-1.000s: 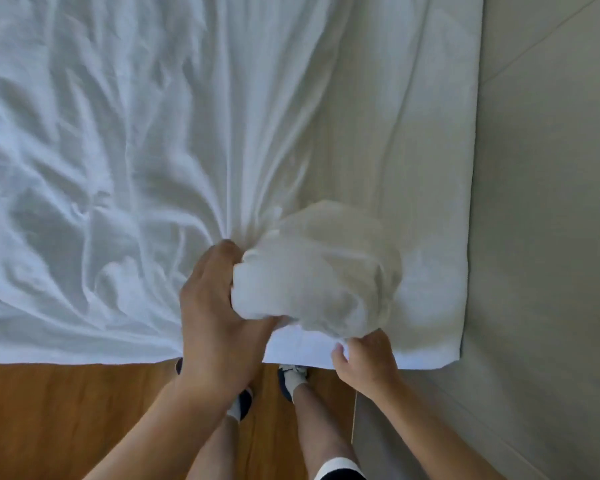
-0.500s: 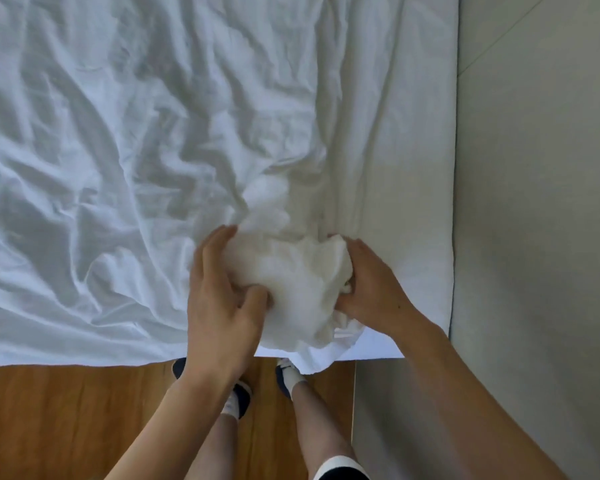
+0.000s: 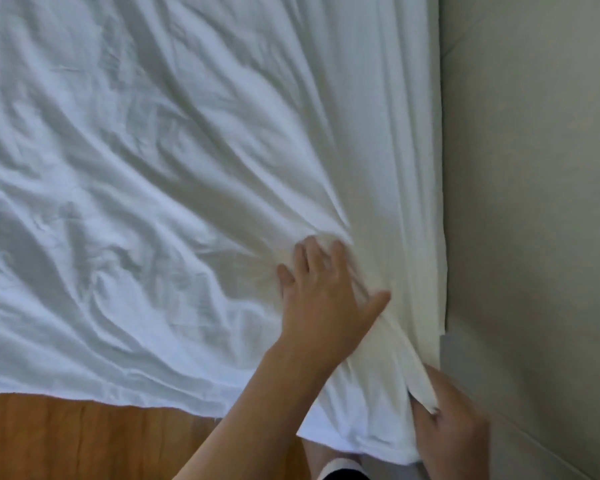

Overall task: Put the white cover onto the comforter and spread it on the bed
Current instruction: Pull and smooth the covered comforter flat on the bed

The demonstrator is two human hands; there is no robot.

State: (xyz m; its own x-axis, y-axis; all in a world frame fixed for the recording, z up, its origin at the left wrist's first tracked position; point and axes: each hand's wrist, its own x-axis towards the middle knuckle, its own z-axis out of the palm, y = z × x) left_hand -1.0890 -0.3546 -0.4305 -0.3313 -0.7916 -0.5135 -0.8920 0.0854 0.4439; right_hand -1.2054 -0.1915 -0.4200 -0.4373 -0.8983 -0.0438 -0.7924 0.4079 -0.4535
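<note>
The white cover point(image 3: 153, 168) lies wrinkled across the bed and fills most of the head view. The comforter inside it cannot be seen apart from it. My left hand point(image 3: 323, 292) presses flat on the cover near its lower right part, fingers spread and straight. My right hand point(image 3: 451, 424) pinches the cover's near right corner, where the fabric folds over the bed's edge. Creases run from that corner up toward my left hand.
A grey wall point(image 3: 534, 202) borders the bed's right side. Wooden floor point(image 3: 84, 441) shows below the cover's near edge. My leg with a white sock point(image 3: 336, 469) stands at the bottom, close to the bed.
The bunched lump of fabric held between both hands is gone. My left hand has opened and moved up onto the cover; my right hand has dropped to the near right corner.
</note>
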